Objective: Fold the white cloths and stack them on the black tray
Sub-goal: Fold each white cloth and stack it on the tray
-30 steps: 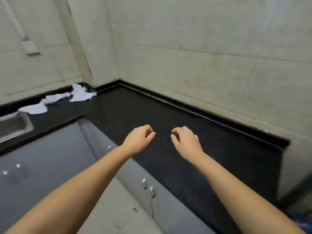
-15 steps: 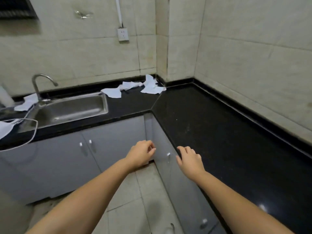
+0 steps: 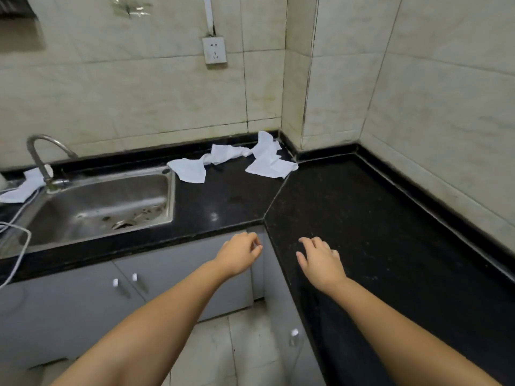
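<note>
Counter nearer; cloths bigger, hands seemingly empty.

four white cloths, one sink, two hands

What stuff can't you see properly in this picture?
- Black tray: nowhere in the head view.
- White cloth by the faucet: partly hidden behind it and cut by the left edge.
- White cable: runs off the left edge.
- Left hand: fingertips curl out of sight.
</note>
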`<control>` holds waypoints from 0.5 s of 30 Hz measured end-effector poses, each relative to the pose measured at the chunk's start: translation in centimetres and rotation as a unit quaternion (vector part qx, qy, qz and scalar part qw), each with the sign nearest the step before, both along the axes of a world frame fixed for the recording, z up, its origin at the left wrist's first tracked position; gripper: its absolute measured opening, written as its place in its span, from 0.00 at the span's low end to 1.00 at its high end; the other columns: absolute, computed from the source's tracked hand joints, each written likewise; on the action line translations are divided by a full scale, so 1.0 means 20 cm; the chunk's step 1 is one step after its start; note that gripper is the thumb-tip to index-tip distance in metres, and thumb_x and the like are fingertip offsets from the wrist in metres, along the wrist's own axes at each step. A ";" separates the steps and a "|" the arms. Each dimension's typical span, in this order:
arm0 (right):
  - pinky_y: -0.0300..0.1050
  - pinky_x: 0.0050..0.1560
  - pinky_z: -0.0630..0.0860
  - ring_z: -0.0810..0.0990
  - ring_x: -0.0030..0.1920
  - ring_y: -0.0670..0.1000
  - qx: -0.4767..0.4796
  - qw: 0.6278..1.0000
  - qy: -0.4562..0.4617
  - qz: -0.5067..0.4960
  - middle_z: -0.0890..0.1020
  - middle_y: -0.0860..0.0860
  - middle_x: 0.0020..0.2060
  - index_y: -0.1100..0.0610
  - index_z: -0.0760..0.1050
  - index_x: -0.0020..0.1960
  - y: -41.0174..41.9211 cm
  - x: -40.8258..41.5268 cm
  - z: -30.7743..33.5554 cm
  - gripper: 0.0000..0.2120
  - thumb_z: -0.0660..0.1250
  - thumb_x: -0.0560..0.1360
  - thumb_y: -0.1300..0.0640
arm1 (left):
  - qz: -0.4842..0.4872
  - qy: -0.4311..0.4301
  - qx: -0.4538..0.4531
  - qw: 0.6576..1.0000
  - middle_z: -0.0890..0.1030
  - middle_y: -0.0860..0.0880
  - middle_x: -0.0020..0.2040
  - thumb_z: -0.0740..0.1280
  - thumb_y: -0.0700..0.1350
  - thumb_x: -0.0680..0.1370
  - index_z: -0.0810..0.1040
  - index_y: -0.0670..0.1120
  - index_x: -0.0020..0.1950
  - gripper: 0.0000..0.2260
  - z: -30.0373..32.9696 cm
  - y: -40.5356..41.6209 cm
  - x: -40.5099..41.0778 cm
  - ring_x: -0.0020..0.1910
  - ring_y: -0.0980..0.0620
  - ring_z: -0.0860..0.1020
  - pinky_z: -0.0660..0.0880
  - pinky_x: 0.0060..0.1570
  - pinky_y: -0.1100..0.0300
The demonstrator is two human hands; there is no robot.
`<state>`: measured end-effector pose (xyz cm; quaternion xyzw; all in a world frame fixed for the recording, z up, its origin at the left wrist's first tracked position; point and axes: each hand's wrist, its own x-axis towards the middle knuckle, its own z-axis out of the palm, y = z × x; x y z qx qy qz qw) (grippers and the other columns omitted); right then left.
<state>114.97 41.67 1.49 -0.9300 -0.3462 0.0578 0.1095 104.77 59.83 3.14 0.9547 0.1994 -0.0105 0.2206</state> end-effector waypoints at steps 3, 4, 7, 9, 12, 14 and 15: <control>0.51 0.63 0.67 0.70 0.65 0.53 0.010 1.000 0.009 -0.004 0.71 0.51 0.65 0.51 0.62 0.71 0.15 0.19 -0.04 0.20 0.53 0.81 0.48 | -0.012 -0.006 0.003 1.000 0.79 0.46 0.51 0.61 0.48 0.78 0.76 0.45 0.52 0.08 -0.03 0.16 0.23 0.52 0.46 0.76 0.74 0.53 0.51; 0.51 0.64 0.67 0.70 0.65 0.53 0.012 1.000 0.013 -0.009 0.70 0.51 0.65 0.51 0.62 0.71 0.21 0.26 -0.05 0.20 0.53 0.81 0.48 | -0.018 -0.001 0.005 1.000 0.78 0.46 0.51 0.61 0.48 0.78 0.76 0.46 0.52 0.08 -0.05 0.23 0.32 0.52 0.45 0.76 0.74 0.53 0.51; 0.51 0.64 0.67 0.69 0.66 0.53 0.010 0.999 0.021 -0.023 0.70 0.51 0.66 0.52 0.63 0.71 0.41 0.49 -0.11 0.20 0.53 0.81 0.48 | -0.039 0.013 0.004 0.999 0.78 0.47 0.51 0.61 0.47 0.78 0.75 0.46 0.53 0.08 -0.10 0.46 0.60 0.52 0.46 0.75 0.74 0.54 0.50; 0.50 0.63 0.67 0.70 0.65 0.53 0.007 0.999 0.017 -0.034 0.70 0.51 0.65 0.52 0.64 0.71 0.57 0.66 -0.15 0.19 0.53 0.81 0.48 | -0.052 0.013 0.009 0.999 0.78 0.47 0.51 0.61 0.47 0.78 0.75 0.47 0.53 0.07 -0.15 0.65 0.81 0.53 0.46 0.76 0.74 0.54 0.49; 0.50 0.60 0.68 0.72 0.62 0.53 0.007 0.998 0.024 -0.061 0.72 0.51 0.63 0.52 0.66 0.68 0.84 0.91 -0.21 0.18 0.55 0.81 0.49 | -0.046 0.016 0.010 0.999 0.77 0.47 0.52 0.61 0.45 0.78 0.75 0.47 0.55 0.08 -0.22 0.94 1.10 0.53 0.46 0.76 0.74 0.54 0.48; 0.50 0.59 0.69 0.72 0.62 0.53 0.002 0.996 0.043 -0.074 0.73 0.52 0.62 0.53 0.68 0.67 1.02 1.06 -0.24 0.17 0.55 0.80 0.49 | -0.047 0.026 0.010 0.998 0.76 0.47 0.53 0.61 0.44 0.78 0.75 0.46 0.57 0.10 -0.26 1.11 1.26 0.54 0.46 0.76 0.73 0.55 0.48; 0.50 0.60 0.68 0.72 0.62 0.53 0.001 0.996 0.052 -0.077 0.73 0.52 0.62 0.53 0.68 0.66 1.10 1.13 -0.25 0.16 0.55 0.80 0.50 | -0.056 0.033 0.019 0.998 0.76 0.47 0.55 0.60 0.44 0.78 0.74 0.46 0.59 0.11 -0.29 1.19 1.34 0.55 0.46 0.75 0.73 0.56 0.48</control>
